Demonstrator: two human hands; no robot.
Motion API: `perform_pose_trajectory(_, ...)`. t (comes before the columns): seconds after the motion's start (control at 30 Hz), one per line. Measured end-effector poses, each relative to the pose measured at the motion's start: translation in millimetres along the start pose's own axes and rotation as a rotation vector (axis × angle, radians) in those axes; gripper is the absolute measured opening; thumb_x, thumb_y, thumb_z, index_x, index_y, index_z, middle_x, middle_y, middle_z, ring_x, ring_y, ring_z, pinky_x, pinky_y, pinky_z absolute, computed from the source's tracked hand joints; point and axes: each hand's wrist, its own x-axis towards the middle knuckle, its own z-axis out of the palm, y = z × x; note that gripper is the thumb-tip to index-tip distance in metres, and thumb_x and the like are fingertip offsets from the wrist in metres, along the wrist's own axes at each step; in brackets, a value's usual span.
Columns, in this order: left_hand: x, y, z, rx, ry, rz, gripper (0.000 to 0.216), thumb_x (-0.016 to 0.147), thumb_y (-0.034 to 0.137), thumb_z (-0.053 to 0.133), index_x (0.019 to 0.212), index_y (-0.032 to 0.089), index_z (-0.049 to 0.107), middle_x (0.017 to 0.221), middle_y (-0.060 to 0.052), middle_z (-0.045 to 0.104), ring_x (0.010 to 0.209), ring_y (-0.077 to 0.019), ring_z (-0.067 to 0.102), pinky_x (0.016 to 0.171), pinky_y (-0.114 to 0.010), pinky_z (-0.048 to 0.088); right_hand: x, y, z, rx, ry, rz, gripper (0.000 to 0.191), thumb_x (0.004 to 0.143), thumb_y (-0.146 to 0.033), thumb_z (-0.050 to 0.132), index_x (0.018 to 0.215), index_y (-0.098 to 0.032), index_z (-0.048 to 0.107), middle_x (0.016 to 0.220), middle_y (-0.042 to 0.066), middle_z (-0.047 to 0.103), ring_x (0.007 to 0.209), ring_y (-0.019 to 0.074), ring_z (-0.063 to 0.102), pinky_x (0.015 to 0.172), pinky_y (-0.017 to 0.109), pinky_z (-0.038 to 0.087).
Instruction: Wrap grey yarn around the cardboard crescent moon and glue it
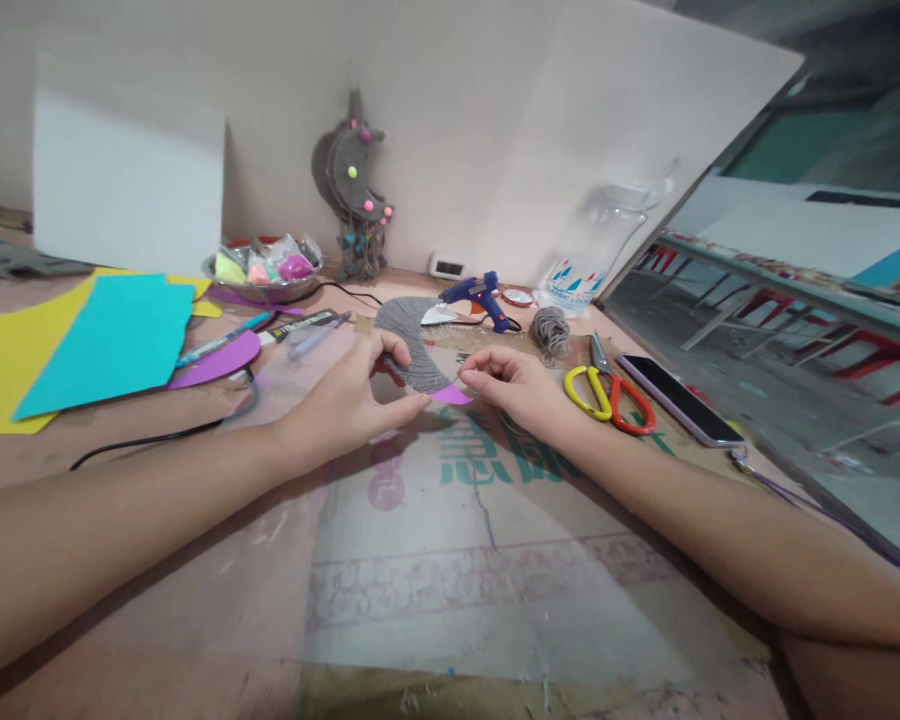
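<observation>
left fingers [394, 352] closed on the grey yarn-wrapped crescent [412, 345]: thumb and forefinger pinch its inner edge near the lower end; left hand [345, 400] holds it just above the surface, between the two hands; one bare purple tip [450, 396] of the crescent pokes out below the yarn.

right fingers [474, 376] pinched together, tips just beside that purple tip; can't tell if a strand is between them, too thin to see; right hand [517, 385] rests low over the surface.

under both hands: one flattened brown cardboard sheet with green print [487, 520].

right of the right hand: one pair of scissors with a yellow and an orange handle [607, 397]; just beyond it one purple-edged phone [675, 400], screen up; behind the hand one ball of grey twine [550, 331].

behind the crescent: one blue glue gun [480, 296]; one small red-rimmed round lid [517, 297] beside it; one clear plastic bottle [596, 255] further right.

left side: one purple foam crescent cutout [217, 362]; one blue pen [221, 342]; one teal sheet [112, 345] lying on one yellow sheet [0, 375]; one black cable [157, 436] running across the surface; one metal bowl of coloured packets [266, 272].

at the wall: one finished grey crescent hanging with coloured pompoms [354, 185], leaning upright; one white board [127, 190].
</observation>
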Motion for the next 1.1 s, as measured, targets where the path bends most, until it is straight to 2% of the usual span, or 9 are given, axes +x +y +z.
perform_pose_trajectory(0.2, -0.5, -1.1, -1.8, -0.048, -0.063, -0.005, 0.028, 0.074, 0.028, 0.067, 0.089, 0.021, 0.043, 0.085, 0.001, 0.052, 0.073, -0.0132, 0.052, 0.064, -0.026, 0.044, 0.5, 1.4, 0.6, 0.011, 0.015, -0.004, 0.027, 0.076, -0.043, 0.063, 0.082, -0.016, 0.060, 0.064, -0.002, 0.054, 0.054, 0.0090, 0.043, 0.049, 0.023, 0.030)
perform_pose_trajectory(0.3, -0.6, -1.9, -4.6, -0.105, -0.087, 0.032, 0.006, 0.086, 0.026, 0.049, 0.089, 0.022, 0.045, 0.085, -0.001, 0.053, 0.079, -0.0149, 0.053, 0.070, -0.028, 0.046, 0.7, 2.5, 0.8, 0.005, 0.019, -0.006, 0.028, 0.076, -0.044, 0.063, 0.083, -0.017, 0.060, 0.063, -0.003, 0.053, 0.052, 0.0086, 0.042, 0.048, 0.023, 0.030)
perform_pose_trajectory(0.33, -0.5, -1.9, -5.6, -0.107, -0.086, 0.035, 0.005, 0.089, 0.025, 0.042, 0.088, 0.022, 0.046, 0.084, -0.001, 0.053, 0.080, -0.0155, 0.053, 0.072, -0.029, 0.046, 0.6, 2.7, 0.8, -0.002, 0.018, -0.005, 0.028, 0.076, -0.044, 0.063, 0.083, -0.017, 0.060, 0.062, -0.003, 0.053, 0.052, 0.0084, 0.041, 0.048, 0.022, 0.029)
perform_pose_trajectory(0.43, 0.8, -1.4, -7.6, -0.071, -0.049, 0.021, 0.021, 0.094, 0.025, 0.031, 0.080, 0.022, 0.047, 0.077, -0.002, 0.053, 0.079, -0.0170, 0.052, 0.073, -0.030, 0.046, 0.4, 3.5, 0.7, -0.021, 0.015, -0.013, 0.027, 0.077, -0.044, 0.063, 0.083, -0.017, 0.061, 0.062, -0.003, 0.052, 0.051, 0.0081, 0.041, 0.047, 0.022, 0.029)
perform_pose_trajectory(0.8, 2.8, 1.2, -7.5, -0.066, 0.004, 0.002, 0.025, 0.094, 0.027, 0.033, 0.073, 0.022, 0.046, 0.075, -0.002, 0.055, 0.077, -0.0173, 0.053, 0.074, -0.030, 0.045, 0.3, 2.4, 0.5, -0.059, 0.037, -0.010, 0.028, 0.077, -0.044, 0.062, 0.082, -0.017, 0.062, 0.063, -0.002, 0.054, 0.053, 0.0090, 0.043, 0.048, 0.023, 0.032)
perform_pose_trajectory(0.93, 3.3, 4.9, -9.1, -0.045, 0.002, 0.000, 0.027, 0.093, 0.026, 0.033, 0.070, 0.022, 0.045, 0.072, -0.002, 0.055, 0.076, -0.0171, 0.052, 0.075, -0.030, 0.045, -1.6, 1.4, -0.1, -0.118, 0.010, -0.032, 0.028, 0.081, -0.044, 0.058, 0.086, -0.018, 0.065, 0.066, -0.001, 0.058, 0.053, 0.0097, 0.046, 0.050, 0.024, 0.035)
perform_pose_trajectory(1.1, 6.2, -4.1, -6.4, -0.095, -0.003, -0.053, 0.029, 0.094, 0.030, 0.031, 0.069, 0.022, 0.045, 0.072, -0.002, 0.054, 0.076, -0.0169, 0.052, 0.072, -0.029, 0.045, -2.2, 2.0, -2.4, -0.312, 0.072, -0.188, 0.034, 0.088, -0.042, 0.050, 0.108, -0.021, 0.066, 0.092, 0.004, 0.066, 0.070, 0.0143, 0.055, 0.063, 0.028, 0.041)
